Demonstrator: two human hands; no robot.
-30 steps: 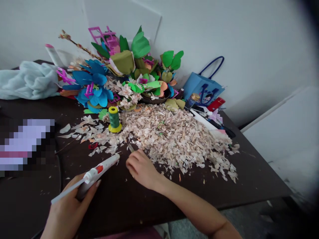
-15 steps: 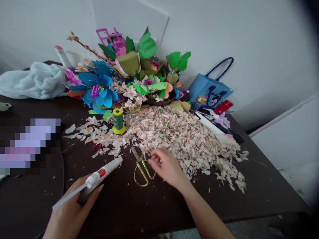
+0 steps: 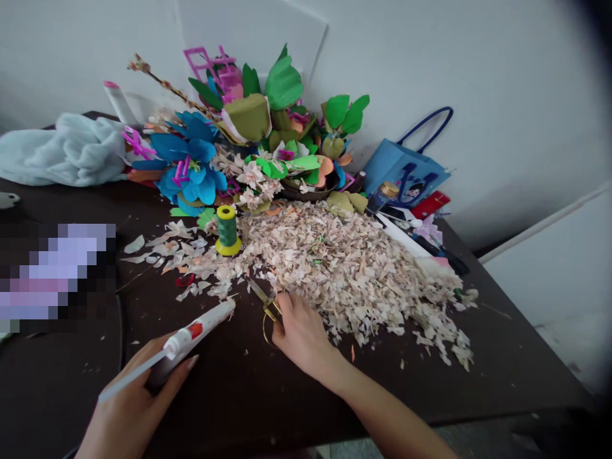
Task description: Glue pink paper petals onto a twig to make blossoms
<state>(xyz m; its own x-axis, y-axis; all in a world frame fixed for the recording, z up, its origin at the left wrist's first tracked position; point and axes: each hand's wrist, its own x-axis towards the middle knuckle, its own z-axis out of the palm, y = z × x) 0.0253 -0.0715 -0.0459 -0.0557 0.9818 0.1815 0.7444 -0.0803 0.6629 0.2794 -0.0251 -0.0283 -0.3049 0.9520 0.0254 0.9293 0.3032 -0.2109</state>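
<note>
Gold scissors (image 3: 264, 305) under right hand (image 3: 301, 335), petal heap (image 3: 344, 274) beside, green spool (image 3: 227, 228)

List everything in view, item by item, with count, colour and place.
table: one, dark brown, under everything
petal scraps: one large pile, pale pink and cream, mid-table
thread spool: one, green on a yellow base, at the pile's left edge
foam flower: one large, blue, behind the spool
foam leaves: several, green, at the back against the wall
tote bag: one, blue with navy handles, back right
jar: one, gold lid, in front of the bag
cloth: one, pale blue, back left
glue gun: one, white with a red mark, in the left hand
gold scissors: one pair, gold, under the right hand
left hand: one, front left
right hand: one, at the pile's front edge
</note>
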